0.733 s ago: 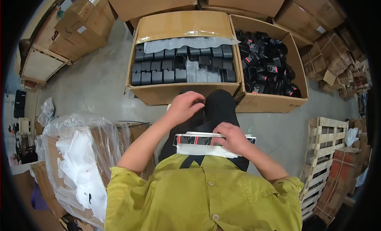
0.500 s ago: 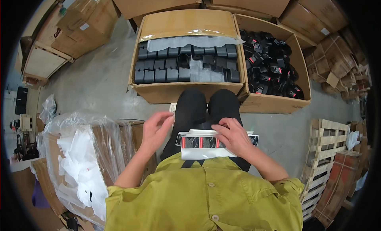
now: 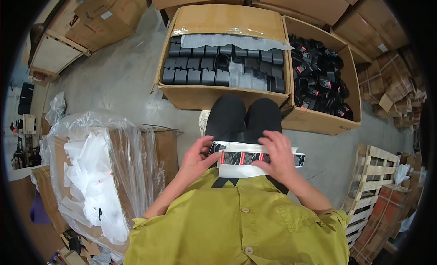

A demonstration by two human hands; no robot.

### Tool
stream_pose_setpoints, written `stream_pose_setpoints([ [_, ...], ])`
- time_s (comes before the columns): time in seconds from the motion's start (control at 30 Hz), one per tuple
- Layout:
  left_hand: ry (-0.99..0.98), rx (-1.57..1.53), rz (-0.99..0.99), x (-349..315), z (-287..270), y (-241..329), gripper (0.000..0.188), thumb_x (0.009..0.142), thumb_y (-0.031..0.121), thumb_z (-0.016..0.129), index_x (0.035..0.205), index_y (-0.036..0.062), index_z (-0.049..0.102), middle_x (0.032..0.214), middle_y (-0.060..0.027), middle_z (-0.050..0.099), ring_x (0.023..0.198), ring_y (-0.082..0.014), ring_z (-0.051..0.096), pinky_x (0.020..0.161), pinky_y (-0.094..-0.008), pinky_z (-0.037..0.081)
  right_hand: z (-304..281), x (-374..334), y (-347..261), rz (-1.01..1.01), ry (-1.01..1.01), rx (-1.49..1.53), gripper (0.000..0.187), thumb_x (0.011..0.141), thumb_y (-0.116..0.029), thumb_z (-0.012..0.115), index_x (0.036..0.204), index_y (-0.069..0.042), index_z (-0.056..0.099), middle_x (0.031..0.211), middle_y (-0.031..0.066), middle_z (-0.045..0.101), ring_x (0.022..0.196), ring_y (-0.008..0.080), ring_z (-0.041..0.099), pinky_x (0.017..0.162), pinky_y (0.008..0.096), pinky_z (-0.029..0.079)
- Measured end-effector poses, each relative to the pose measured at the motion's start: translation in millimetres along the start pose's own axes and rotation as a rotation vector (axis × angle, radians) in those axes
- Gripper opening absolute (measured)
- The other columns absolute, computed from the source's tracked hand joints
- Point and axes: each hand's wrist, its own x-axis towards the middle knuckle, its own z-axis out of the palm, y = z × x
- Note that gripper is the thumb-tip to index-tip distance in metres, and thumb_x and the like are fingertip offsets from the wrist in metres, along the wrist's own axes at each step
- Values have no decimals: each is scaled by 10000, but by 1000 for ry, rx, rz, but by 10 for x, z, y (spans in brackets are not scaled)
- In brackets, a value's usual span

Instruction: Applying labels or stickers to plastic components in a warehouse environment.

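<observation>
Across my lap lies a strip of black-and-red labels [image 3: 233, 158] on white backing paper [image 3: 241, 172]. At the strip's left end, my left hand [image 3: 196, 159] is closed, with thumb and fingers pinching a label there. My right hand [image 3: 278, 159] grips the right part of the strip, its thumb over the labels and its fingers at the upper edge. Part of the strip is hidden behind that hand.
In front of my knees stands an open carton [image 3: 218, 91] of stacked black plastic parts [image 3: 193, 77]. Beside it, another carton [image 3: 325, 120] holds loose labelled black parts [image 3: 325, 84]. A plastic-wrapped box [image 3: 145, 164] with white sheets is at left; a wooden pallet [image 3: 371, 174] at right.
My left hand has come inward and taken hold of the strip's left end. My right hand has shifted slightly right, its thumb now over the labels. The whole view has shifted a little.
</observation>
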Motion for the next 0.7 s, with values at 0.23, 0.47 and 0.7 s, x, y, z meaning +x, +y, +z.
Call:
stream_pose_setpoints([
  [0.23,-132,-310,-87,9,22,-110,334,754,32,625,1057,-3,489,862,-39,571,722,-78,535,636,-206,437,24,-230,-15,158,-201,126,252,662,-257,664,749,-57,537,683,89,538,657,280,531,582,379,420],
  [0.47,46,-304,-335,-155,-216,-446,226,768,128,640,949,31,545,720,15,588,588,-22,510,477,-156,397,345,-118,-223,34,-152,37,261,685,-204,658,843,-40,531,803,92,531,757,264,511,637,357,408],
  [0.7,85,-338,-376,-208,-269,-466,241,772,135,635,969,35,538,748,17,598,608,-19,517,494,-150,408,527,-41,-85,157,-335,347,220,673,-132,659,789,-25,506,769,98,525,743,272,513,637,360,411],
])
